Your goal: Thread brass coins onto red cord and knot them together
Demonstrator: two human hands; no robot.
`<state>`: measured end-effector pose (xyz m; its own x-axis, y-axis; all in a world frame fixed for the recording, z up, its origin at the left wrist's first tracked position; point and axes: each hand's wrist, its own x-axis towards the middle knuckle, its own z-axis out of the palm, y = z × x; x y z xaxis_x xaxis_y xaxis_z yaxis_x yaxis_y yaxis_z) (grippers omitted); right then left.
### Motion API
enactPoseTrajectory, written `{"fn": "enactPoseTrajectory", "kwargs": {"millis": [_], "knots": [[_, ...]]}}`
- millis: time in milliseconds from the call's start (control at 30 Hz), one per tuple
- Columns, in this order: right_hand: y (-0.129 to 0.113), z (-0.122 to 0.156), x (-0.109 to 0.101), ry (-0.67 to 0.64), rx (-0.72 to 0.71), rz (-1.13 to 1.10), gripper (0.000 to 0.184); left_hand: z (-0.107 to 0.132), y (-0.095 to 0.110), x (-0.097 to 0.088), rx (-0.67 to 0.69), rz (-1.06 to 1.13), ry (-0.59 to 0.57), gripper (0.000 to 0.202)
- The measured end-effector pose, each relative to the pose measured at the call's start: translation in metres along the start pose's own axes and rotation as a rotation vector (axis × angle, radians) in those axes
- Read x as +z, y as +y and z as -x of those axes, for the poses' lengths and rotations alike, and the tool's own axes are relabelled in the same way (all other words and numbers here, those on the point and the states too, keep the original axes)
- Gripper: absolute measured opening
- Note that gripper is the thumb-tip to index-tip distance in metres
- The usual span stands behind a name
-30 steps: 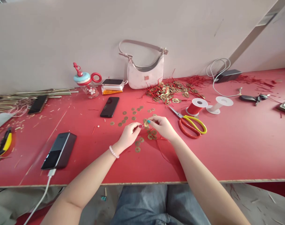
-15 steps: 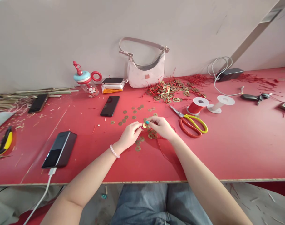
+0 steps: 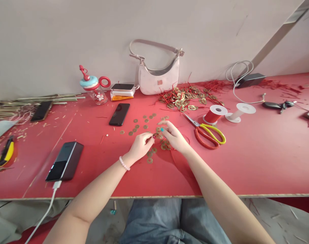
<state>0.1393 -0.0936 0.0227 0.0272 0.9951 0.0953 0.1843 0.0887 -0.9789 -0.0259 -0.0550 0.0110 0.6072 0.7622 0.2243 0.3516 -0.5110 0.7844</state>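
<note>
My left hand (image 3: pixel 142 144), with a pink bead bracelet at its wrist, pinches a small brass coin (image 3: pixel 155 135) between thumb and fingertips. Just to the right is my right hand (image 3: pixel 174 135), its index finger stretched out and apart from the thumb, close to that coin. Thin red cord (image 3: pixel 172 156) trails on the table beneath the right hand. Loose coins with holes lie around both hands: some coins (image 3: pixel 149 154) below the left hand, others (image 3: pixel 165 145) under the right palm and more (image 3: pixel 134 130) farther back. Whether cord runs through the held coin is too small to tell.
Scissors (image 3: pixel 207 134), a red cord spool (image 3: pixel 214 114) and a white spool (image 3: pixel 242 112) lie right. Behind are corded coins (image 3: pixel 183 98) and a handbag (image 3: pixel 159 79). Leftward are a phone (image 3: pixel 119 114), a cup (image 3: pixel 94 88), a power bank (image 3: pixel 65 161) and a cutter (image 3: pixel 7 151).
My right index finger has lifted and straightened away from the thumb, where the fingers were together at the coin. The coin at my left fingertips has turned; the left hand has hardly moved.
</note>
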Motion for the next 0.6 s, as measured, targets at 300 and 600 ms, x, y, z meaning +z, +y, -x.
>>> {"fn": "enactPoseTrajectory", "kwargs": {"millis": [300, 600], "knots": [[-0.0008, 0.0051, 0.0049, -0.099, -0.043, -0.023, 0.016, -0.0024, -0.0015, -0.0006, -0.014, -0.004, 0.067, 0.022], [-0.0059, 0.0055, 0.007, -0.104, 0.027, 0.072, 0.018, -0.0028, -0.0035, -0.0007, 0.03, -0.008, 0.102, 0.022]]}}
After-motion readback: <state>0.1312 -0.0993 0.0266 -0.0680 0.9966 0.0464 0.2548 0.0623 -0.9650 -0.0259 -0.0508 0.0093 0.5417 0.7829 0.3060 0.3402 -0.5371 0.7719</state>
